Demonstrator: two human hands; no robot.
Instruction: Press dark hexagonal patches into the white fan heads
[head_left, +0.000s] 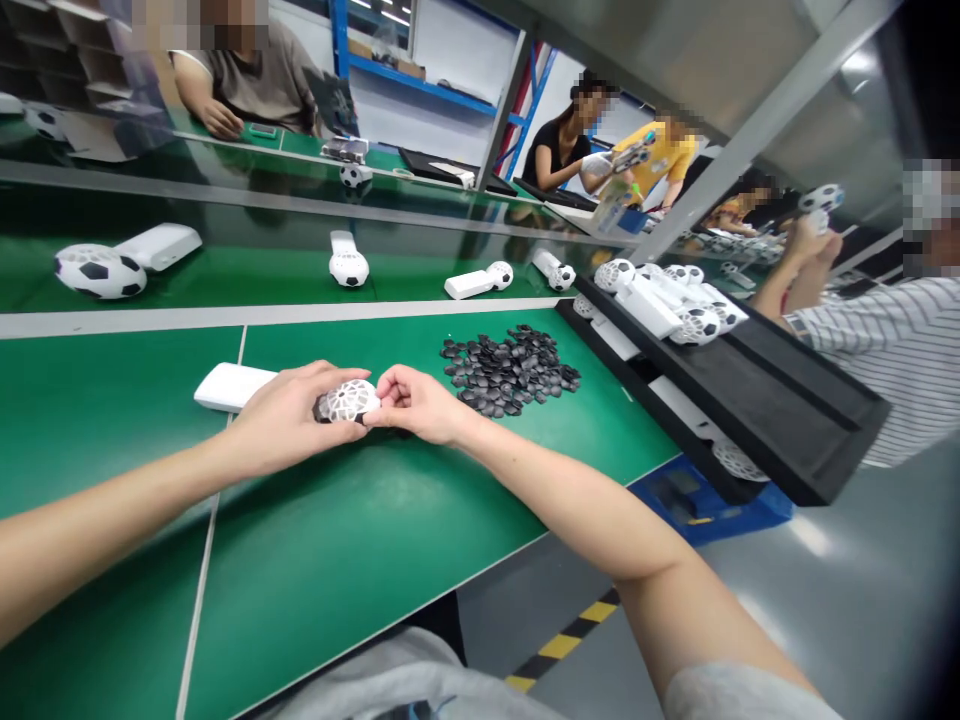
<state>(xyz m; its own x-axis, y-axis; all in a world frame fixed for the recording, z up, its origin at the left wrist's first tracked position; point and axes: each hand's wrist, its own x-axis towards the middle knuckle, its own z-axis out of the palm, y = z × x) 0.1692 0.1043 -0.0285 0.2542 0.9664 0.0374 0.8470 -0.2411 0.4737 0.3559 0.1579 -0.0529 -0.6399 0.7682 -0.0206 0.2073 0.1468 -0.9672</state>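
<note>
Across the lower view, a smooth, flat green table (322,560) with thin pale seam lines. Behind it, a glossy green strip (262,275) beyond a whitish edge, with several white units spaced along it, each with a slab-like body and a rounded black-and-white football-pattern end. At right, black trays (795,400), straight-rimmed, matte-looking and stacked, overhanging the table edge. On the upper tray, a pile of white units (652,305), hard-looking, slab bodies mixed with ball ends; more between the trays. Past them, a person in a striped shirt (915,350). Farther back, other people seated or standing at work.

Over the table, left hand (289,415) clamped on a ball head (349,401), fingers above, thumb below. Right hand (416,405) at the head's right edge, thumb and fingers curled close, tips touching it; can't tell whether firmly pinched or only resting, or with any small piece between. To the right, near the right hand, a loose, spread heap of small black pieces (517,370), thin, curved, slightly shiny. Left of the left hand, a white casing (234,386), smooth, elongated, round-cornered; join to the head hidden by the hand. On the ball head, white openwork lattice, dark at the sides.
</note>
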